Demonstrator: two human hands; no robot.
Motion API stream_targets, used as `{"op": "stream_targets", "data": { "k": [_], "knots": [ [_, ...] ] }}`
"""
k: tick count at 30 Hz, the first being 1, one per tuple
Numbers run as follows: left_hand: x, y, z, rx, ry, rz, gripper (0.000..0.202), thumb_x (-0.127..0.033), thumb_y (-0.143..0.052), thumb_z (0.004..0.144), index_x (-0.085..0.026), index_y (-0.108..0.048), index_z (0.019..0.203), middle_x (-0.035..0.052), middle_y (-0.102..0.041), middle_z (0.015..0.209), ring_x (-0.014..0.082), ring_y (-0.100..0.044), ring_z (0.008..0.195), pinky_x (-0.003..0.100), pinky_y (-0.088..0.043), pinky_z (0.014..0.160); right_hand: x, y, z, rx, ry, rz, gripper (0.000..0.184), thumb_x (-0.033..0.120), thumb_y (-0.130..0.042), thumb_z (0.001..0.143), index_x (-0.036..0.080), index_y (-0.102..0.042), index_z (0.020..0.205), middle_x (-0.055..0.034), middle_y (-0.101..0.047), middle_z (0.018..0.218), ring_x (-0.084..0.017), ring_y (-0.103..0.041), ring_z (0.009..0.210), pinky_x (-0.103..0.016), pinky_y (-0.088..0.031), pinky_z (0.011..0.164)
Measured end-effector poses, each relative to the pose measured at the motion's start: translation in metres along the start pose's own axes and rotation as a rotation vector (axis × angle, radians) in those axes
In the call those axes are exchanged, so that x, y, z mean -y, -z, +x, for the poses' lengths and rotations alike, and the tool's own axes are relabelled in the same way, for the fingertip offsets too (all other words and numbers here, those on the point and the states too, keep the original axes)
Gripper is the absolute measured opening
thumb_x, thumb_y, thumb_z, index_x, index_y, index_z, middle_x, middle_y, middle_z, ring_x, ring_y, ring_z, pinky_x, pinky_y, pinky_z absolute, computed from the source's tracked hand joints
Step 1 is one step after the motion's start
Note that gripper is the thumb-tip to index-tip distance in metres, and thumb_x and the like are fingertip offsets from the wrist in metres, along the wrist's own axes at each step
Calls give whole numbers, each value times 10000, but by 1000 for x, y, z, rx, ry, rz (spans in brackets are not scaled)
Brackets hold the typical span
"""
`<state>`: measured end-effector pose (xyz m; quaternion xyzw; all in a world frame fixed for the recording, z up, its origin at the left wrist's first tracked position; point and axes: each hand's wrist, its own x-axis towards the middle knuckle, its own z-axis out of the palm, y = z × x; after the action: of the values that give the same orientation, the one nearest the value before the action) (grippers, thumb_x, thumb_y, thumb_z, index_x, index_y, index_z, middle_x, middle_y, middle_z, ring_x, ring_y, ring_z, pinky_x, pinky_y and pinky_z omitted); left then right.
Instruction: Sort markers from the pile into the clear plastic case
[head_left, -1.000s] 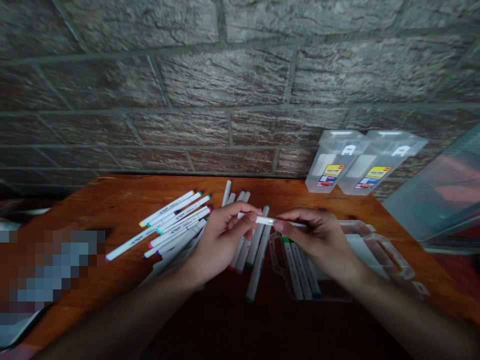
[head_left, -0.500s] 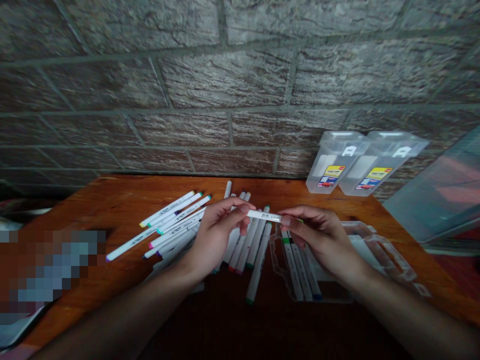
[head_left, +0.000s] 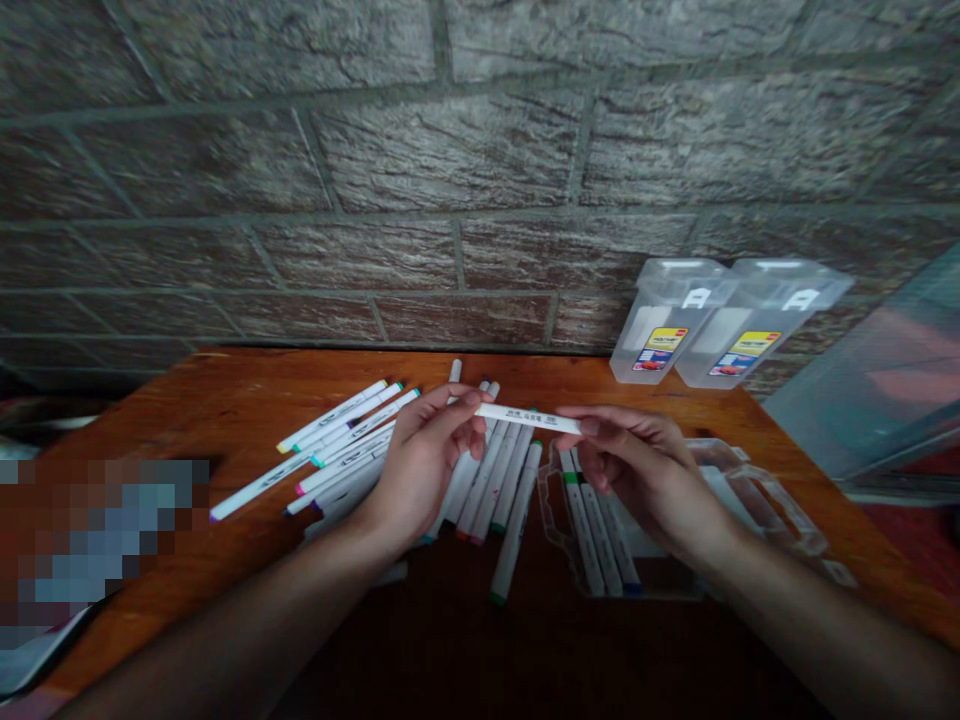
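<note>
A white marker [head_left: 529, 418] with dark print lies level between my two hands, above the table. My left hand [head_left: 424, 450] pinches its left end with thumb and fingers. At the other end my right hand [head_left: 637, 450] grips it the same way, hiding that tip. Below and between the hands lie several loose white markers [head_left: 480, 480] with coloured ends. Another group of markers [head_left: 341, 450] fans out left of my left hand. Under my right hand, a few markers [head_left: 592, 540] rest side by side in an open clear plastic case [head_left: 780, 510].
Two upright translucent containers [head_left: 652, 330] with yellow and blue labels stand at the back right of the wooden table [head_left: 150, 420], near a brick wall [head_left: 390, 160]. At the left edge is a blurred-out object [head_left: 97, 550].
Both hands have shifted slightly, and they are a little farther apart at the marker's ends. More of its printed side shows. The other things stay where they were.
</note>
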<state>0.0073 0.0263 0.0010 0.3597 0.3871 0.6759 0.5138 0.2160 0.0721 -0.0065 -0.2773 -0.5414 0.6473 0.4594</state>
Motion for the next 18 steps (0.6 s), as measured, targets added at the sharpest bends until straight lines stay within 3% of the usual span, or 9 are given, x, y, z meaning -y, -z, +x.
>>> {"op": "stream_targets", "data": {
  "k": [18],
  "knots": [
    [3, -1, 1, -24, -18, -23, 125, -242, -754, 857, -134, -694, 836, -18, -594, 684, 71, -512, 541, 192, -398, 515, 3, -3, -2, 39, -7, 93, 241, 301, -769, 809, 211, -865, 1011, -100, -810, 790, -88, -502, 484, -205, -418, 437]
  ]
}}
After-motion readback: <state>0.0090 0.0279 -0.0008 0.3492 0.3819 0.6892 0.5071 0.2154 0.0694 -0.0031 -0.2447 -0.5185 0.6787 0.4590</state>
